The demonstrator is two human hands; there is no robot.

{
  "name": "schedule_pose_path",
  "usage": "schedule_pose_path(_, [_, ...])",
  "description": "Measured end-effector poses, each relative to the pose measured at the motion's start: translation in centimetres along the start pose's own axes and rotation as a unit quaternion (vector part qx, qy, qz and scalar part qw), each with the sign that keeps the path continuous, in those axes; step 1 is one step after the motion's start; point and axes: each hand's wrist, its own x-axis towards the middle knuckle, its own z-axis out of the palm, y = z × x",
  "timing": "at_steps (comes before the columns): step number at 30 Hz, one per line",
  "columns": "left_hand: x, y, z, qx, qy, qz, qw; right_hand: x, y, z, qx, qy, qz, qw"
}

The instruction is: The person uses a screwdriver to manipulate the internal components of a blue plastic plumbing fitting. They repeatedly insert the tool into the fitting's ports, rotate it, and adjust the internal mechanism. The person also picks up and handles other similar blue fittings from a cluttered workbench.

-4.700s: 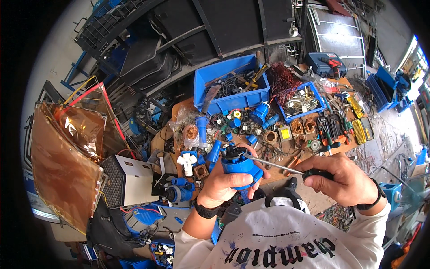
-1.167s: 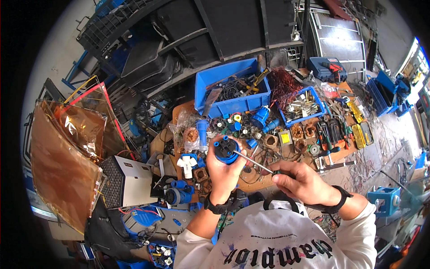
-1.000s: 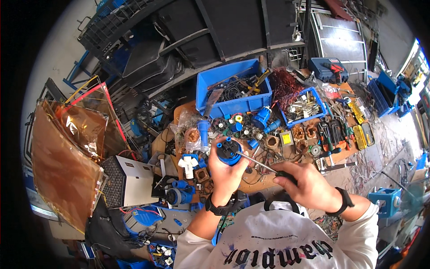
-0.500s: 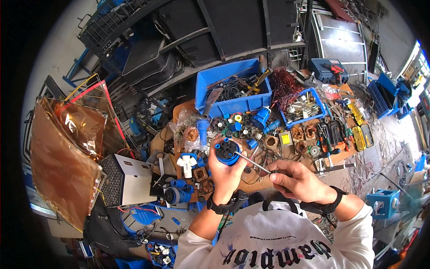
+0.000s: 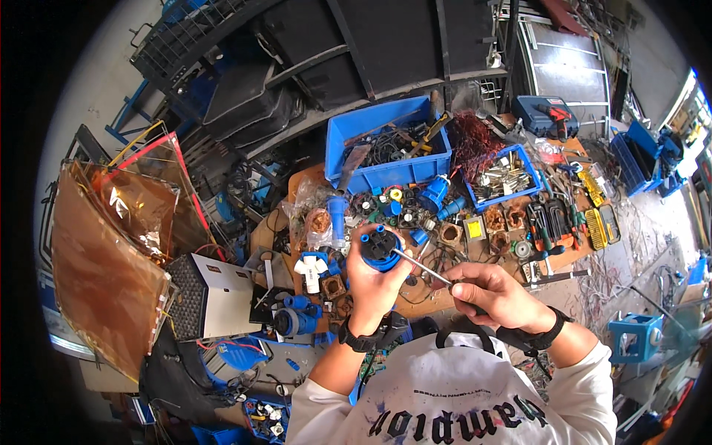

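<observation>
Brace the blue-and-black housing firmly and apply steady, moderate force through the screwdriver — a slipping tip could strike the left hand close beside it. Hold the shaft in line with the working point. The housing sits in the left hand, dark face upward; the fingers curl partway closed around its sides. The right hand is closed around the screwdriver's handle end, the shaft slanting up-left to the housing's edge — tip contact cannot be confirmed.
</observation>
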Motion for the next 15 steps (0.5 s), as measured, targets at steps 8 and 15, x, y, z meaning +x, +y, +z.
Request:
schedule_pose_path(8, [-0.3, -0.4, -0.2, 0.024, 0.003, 0.021, 0.999, 0.6, 2.0, -2.0, 0.168, -0.093, 0.031, 0.981])
schedule_pose_path(15, [-0.1, -0.4, 0.1, 0.106, 0.048, 0.055, 0.992, 1.3, 0.9, -1.6, -0.284, 0.087, -0.124, 0.947])
